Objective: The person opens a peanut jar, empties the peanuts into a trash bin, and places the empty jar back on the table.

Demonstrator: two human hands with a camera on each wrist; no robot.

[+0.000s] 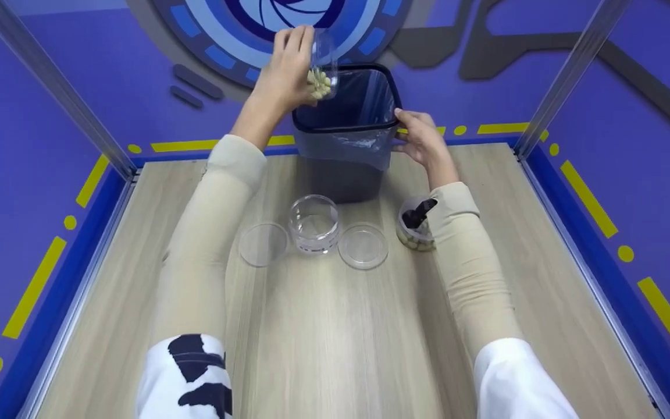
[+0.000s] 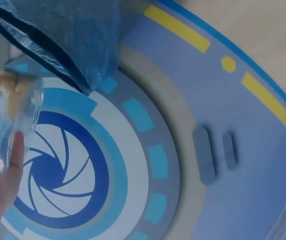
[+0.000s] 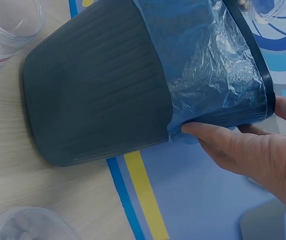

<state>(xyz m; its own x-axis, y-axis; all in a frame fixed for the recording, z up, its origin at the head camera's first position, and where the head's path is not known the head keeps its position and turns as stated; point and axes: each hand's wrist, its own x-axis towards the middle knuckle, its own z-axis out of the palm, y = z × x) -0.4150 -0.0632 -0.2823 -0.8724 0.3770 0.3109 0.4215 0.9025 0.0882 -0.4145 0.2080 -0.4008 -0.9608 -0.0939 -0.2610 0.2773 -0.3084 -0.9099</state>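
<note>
My left hand [image 1: 288,73] grips a clear plastic jar [image 1: 324,49] tipped on its side above the left part of a dark trash bin [image 1: 341,177]. Pale, nut-like pieces [image 1: 319,84] lie toward the jar's lower end; their exact kind is unclear. In the left wrist view, the jar [image 2: 35,102] is near the lined bin mouth. My right hand [image 1: 423,141] holds the bin's right rim, its thumb and fingers on either side of the edge. A thin plastic liner [image 3: 203,60] folds down over the outside of the bin, which stands upright.
On the wooden table [image 1: 323,349] before the bin stands an open clear jar [image 1: 314,227], between a left clear lid [image 1: 263,244] and a right clear lid [image 1: 363,247]. By my right forearm, a container [image 1: 413,240] of pale pieces holds a black object [image 1: 419,214]. A blue wall [image 1: 108,87] rises behind.
</note>
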